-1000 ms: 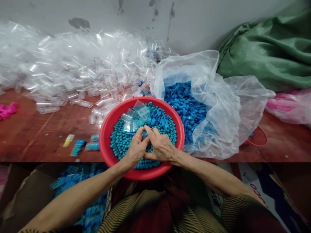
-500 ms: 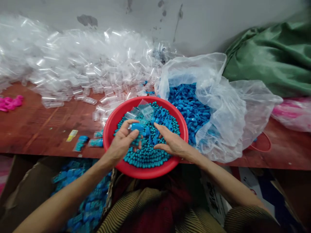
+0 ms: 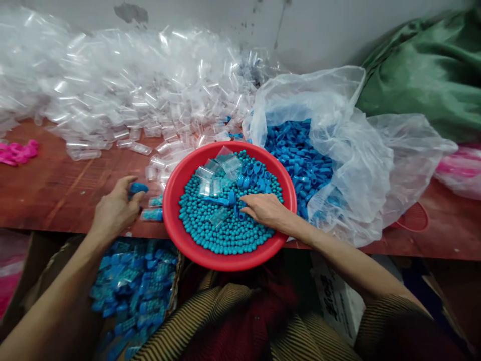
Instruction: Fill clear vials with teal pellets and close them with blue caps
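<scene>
My left hand (image 3: 116, 208) is over the table, left of the red basin (image 3: 173, 235), its fingers curled around a blue-capped piece (image 3: 138, 187). Only the blue part shows; the rest is hidden by the hand. In the basin, my right hand (image 3: 266, 210) has its thumb and fingers closed at a blue plastic cap (image 3: 240, 212) resting among turquoise beads (image 3: 225, 240). More blue caps (image 3: 255, 175) and several clear plastic tubes (image 3: 210, 178) lie on the beads. Two filled tubes with blue caps (image 3: 152, 214) sit between my left hand and the basin.
Clear tubes (image 3: 150, 85) are heaped along the wall. A translucent bag (image 3: 353, 165) spills blue caps (image 3: 296, 160) behind the basin. Below the table edge stands a box of filled tubes (image 3: 135, 286). Pink pieces (image 3: 18, 153), a red strainer (image 3: 415, 218) and a green sack (image 3: 424, 75) lie around.
My left hand has moved from over the basin to the table at left, carrying the blue-capped tube. My right hand has lowered onto the blue caps, its fingers closing.
</scene>
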{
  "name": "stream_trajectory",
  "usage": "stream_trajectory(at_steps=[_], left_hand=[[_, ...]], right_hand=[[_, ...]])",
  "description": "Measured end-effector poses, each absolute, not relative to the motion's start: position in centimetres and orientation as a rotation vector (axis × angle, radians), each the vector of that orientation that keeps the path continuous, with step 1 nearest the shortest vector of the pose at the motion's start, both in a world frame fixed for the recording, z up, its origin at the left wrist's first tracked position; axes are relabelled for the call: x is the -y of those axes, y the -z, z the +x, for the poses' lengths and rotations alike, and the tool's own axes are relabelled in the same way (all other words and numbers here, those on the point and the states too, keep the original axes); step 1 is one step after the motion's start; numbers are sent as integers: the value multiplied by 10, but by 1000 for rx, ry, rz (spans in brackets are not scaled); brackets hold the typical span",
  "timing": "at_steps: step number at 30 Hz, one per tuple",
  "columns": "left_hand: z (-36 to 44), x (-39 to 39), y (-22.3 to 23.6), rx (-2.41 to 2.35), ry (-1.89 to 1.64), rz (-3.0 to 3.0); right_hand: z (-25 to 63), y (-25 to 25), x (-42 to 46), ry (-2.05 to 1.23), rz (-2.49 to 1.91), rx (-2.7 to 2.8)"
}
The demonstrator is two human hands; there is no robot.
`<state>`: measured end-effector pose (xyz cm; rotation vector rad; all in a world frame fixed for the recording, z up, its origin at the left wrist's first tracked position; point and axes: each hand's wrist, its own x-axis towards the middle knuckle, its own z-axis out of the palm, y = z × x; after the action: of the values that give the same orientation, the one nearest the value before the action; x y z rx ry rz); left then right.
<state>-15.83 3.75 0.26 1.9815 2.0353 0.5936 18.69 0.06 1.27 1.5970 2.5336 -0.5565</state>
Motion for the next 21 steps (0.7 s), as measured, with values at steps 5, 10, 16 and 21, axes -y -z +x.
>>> stream_trajectory(at_steps=[5, 10, 16, 21], left_hand=[[-108, -19, -26, -2234, -474, 2341], [-50, 5, -24, -1563, 36, 2688], [-30, -2, 1, -850, 355, 2833], [-22, -21, 12, -631, 349, 2862]], right_hand=[[157, -9, -14, 341, 1638, -2504], [141, 9, -25, 280, 1533, -2520], [164, 0, -22, 333, 1529, -2494], [191, -5, -11, 534, 1652, -2463]])
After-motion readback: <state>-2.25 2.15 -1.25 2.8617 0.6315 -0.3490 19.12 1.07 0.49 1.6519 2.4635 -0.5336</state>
